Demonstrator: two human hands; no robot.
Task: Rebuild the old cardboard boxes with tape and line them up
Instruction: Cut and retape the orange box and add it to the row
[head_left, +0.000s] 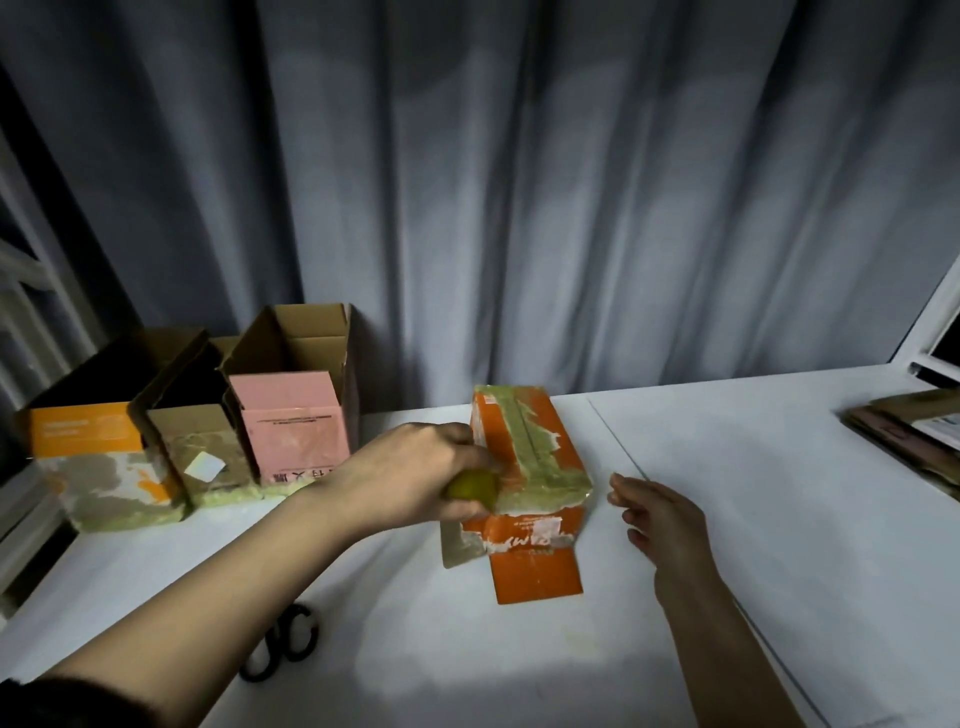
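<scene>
Orange box (530, 457) lies mid-desk, bottom up so its seam can be taped; the left hand (415, 467) grips the tape roll (475, 491) against its near edge. Right hand (657, 514) hovers beside it, fingers relaxed, holding nothing. Three boxes (208, 431) line the back-left edge

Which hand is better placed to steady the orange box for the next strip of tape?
Right. The right hand hovers open and empty just beside the orange box, while the left hand already grips the tape roll against the box.
</scene>
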